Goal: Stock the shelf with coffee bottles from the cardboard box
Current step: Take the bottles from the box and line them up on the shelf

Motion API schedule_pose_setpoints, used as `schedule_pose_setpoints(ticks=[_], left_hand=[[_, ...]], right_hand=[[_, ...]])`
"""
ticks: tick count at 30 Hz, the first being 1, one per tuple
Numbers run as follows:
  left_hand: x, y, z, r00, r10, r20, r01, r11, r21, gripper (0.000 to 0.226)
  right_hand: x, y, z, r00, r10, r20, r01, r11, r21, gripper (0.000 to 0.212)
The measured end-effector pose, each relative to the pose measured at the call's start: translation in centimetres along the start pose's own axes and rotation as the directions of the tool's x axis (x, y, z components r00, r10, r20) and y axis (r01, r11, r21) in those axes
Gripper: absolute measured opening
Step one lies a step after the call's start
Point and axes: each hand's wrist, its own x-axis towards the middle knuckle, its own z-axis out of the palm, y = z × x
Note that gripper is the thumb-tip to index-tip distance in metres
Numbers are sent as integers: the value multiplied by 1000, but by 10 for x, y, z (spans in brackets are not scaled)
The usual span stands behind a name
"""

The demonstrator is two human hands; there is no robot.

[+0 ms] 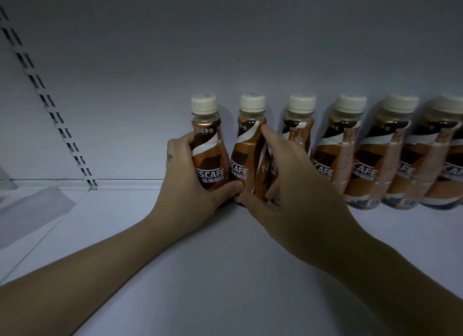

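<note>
Six coffee bottles point(335, 150) standing along shelf point(175, 273) back wall; left hand point(190, 175) gripping leftmost bottle point(208, 148), right hand point(288, 185) gripping 2nd bottle point(246, 148) beside it.

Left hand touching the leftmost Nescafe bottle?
Touching. Head view: the left hand wraps the leftmost Nescafe bottle, fingers behind its body, thumb across its lower front.

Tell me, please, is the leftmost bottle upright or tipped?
Upright: the leftmost bottle stands cap-up on the shelf, gripped by the left hand.

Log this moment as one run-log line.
left hand: grips leftmost Nescafe bottle | right hand: grips second Nescafe bottle | both upright on shelf, back row
</note>
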Motion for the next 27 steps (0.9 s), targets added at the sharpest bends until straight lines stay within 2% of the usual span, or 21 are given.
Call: schedule_pose_setpoints(ticks=[4, 8, 11, 14, 16, 21, 27], left_hand=[[-2, 0, 0, 999, 28, 19, -28, 999, -31, 90], [-2, 0, -3, 999, 30, 28, -30, 1000, 1, 94], [-3, 1, -7, 998, 29, 62, -31, 999, 20, 94], [-6, 3, -13, 996, 2, 94, -2, 1000, -2, 93], [-8, 6, -18, 995, -31, 98, 34, 999, -30, 98], [-7, 8, -23, 994, -69, 79, 73, 996, -48, 101], [-6, 11, -26, 992, -95, 79, 98, 994, -40, 98]], right_hand=[[11, -9, 3, 995, 88, -54, -88, 996, 2, 87], [37, -27, -4, 977, 195, -86, -201, 976, -77, 55], [56, -33, -10, 957, 262, -124, -281, 943, -178, 48], [58, -34, -10, 943, 281, -179, -302, 948, -101, 40], [55, -33, -10, 945, 284, -160, -293, 956, -33, 33], [55, -32, -10, 964, 263, -46, -257, 961, 105, 44], [55, -25, -5, 969, 244, -31, -240, 965, 102, 45]])
